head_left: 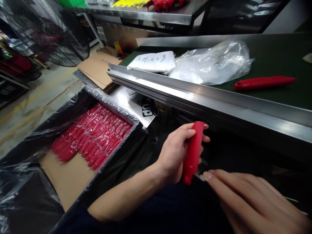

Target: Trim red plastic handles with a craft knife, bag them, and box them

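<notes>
My left hand (174,151) is closed around a long red plastic part (195,148), thumb on its near face and fingers behind. The part stands nearly upright, leaning slightly, with its narrow end down. In a pinch, my right hand (246,198) holds a small thin metal blade (200,177); its handle, if any, is hidden by the fingers. The blade's tip meets or nearly meets the lower edge of the red part. Another long red part (264,83), with a hole at one end, lies on the green conveyor belt (273,61).
A box lined with dark plastic (136,122) at left holds rows of bagged red parts (97,133) over cardboard. Ahead runs the conveyor's metal rail (195,97). Clear plastic bags (214,63) and a white packet (153,61) lie on the belt. A large fan (53,35) stands back left.
</notes>
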{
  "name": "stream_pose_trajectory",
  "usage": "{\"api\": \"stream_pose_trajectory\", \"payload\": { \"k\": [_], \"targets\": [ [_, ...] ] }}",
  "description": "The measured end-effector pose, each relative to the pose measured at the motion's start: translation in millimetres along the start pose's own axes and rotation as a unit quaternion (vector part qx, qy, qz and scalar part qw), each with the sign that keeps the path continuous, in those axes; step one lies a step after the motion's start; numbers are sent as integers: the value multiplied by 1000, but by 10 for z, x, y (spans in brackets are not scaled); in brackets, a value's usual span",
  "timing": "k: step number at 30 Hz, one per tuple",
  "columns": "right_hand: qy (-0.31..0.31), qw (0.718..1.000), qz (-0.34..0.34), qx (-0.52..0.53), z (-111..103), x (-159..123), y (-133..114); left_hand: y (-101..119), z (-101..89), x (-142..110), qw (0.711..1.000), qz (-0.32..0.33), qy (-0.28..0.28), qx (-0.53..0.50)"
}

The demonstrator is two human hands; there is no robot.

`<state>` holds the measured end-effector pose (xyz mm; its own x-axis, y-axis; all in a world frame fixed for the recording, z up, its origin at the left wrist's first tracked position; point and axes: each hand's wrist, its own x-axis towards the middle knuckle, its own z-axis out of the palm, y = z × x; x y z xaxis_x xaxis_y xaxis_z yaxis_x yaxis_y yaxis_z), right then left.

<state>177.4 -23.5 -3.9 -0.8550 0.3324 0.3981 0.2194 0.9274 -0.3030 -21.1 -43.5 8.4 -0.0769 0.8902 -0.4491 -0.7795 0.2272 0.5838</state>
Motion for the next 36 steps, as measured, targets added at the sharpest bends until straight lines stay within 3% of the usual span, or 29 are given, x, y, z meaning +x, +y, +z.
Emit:
{"api": "stream_pose_trajectory", "payload": {
  "k": [4,8,11,14,18,21,25,29,34,36],
  "targets": [
    [2,999,-41,-2,-3,-19,62,17,-7,27,1000,-1,0,-20],
    [44,998,15,38,-12,-56,51,34,-7,38,999,2,3,-32],
    [97,981,143,93,31,-9,-53,32,18,14,1000,7,0,-21],
    [112,938,295,141,133,117,-158,4,49,-23,1000,2,9,-1],
    [97,890,371,246,235,330,-124,-59,59,-58,999,14,26,43],
    [123,861,387,305,194,456,13,-107,37,-87,996,34,21,77],
    [116,874,375,286,59,545,175,-157,-12,-140,995,-21,-28,97],
    [128,861,394,295,33,565,249,-179,-45,-165,985,-47,-93,135],
    [232,835,425,263,89,472,368,-134,-30,-188,981,-42,-86,168],
    [244,834,413,271,82,401,397,-112,-19,-197,981,-46,-84,168]
  ]
}}
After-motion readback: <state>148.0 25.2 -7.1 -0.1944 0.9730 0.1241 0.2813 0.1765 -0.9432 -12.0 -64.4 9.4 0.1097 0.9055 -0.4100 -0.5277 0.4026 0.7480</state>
